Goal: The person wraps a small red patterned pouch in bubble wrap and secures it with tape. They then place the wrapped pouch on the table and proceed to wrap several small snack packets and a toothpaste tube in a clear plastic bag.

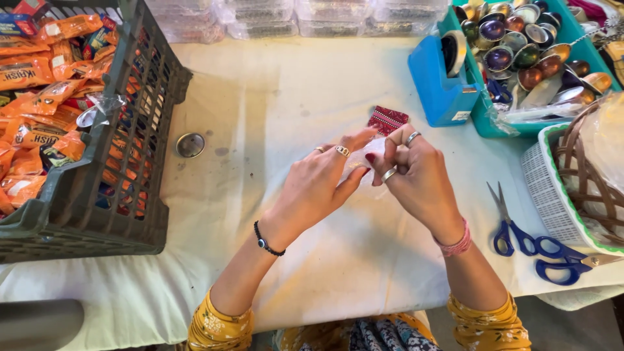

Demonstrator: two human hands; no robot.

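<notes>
Over the middle of the table (292, 84), the left hand (322, 182) and the right hand (416, 175) pinch a small clear plastic bag (369, 151) between their fingertips, both closed on it. Just behind lies a small red patterned packet (388, 119). The table wears a creased, stained white cloth. A grey slatted plastic crate (140, 149) of shiny orange snack packets sits at left, and blue-handled scissors (520, 237) lie at right.

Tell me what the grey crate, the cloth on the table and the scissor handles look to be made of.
Grey crate: moulded plastic, matte, with an open lattice wall. Cloth: off-white woven fabric, creased and stained. Scissor handles: glossy blue plastic, probably, with bare metal blades.
</notes>
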